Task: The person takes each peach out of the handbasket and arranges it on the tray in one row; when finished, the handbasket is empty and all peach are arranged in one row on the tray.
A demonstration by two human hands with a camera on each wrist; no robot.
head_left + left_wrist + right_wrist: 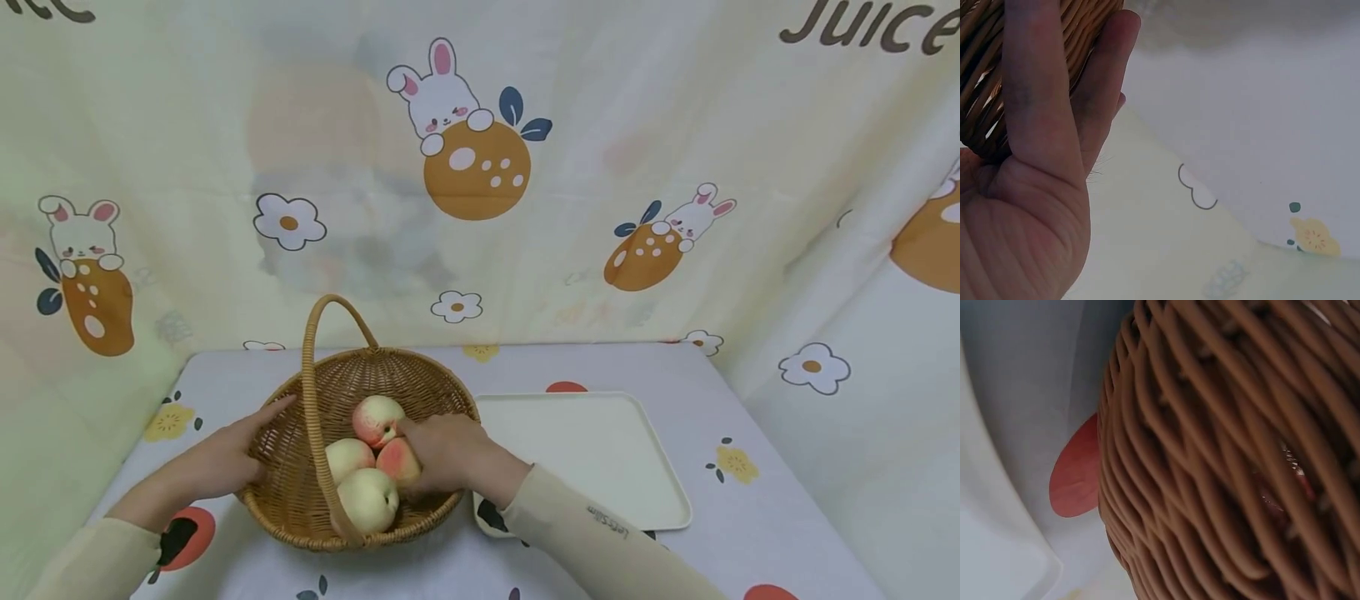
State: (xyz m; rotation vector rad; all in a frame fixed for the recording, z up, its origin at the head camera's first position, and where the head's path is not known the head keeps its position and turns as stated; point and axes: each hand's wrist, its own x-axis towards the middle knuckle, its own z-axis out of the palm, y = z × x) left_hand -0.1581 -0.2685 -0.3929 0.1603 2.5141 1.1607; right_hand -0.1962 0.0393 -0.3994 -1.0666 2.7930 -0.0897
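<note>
A brown wicker basket (341,379) with an arched handle (310,392) stands on the table and holds several peaches. My left hand (217,454) grips its left rim; in the left wrist view, fingers (1041,94) lie along the weave. Inside the basket's right half, my right hand (446,454) holds a reddish peach (398,462), its fingertips partly hidden. Around that one lie a pink-and-white peach (375,417), a pale peach (348,458) and a larger pale peach (367,502). Basket weave (1191,456) fills most of the right wrist view and hides that hand.
To the basket's right lies a white rectangular tray (600,450), its lower left part behind my right forearm. A pale patterned cloth (757,500) covers the table. Printed curtains (570,208) hang at the back and both sides.
</note>
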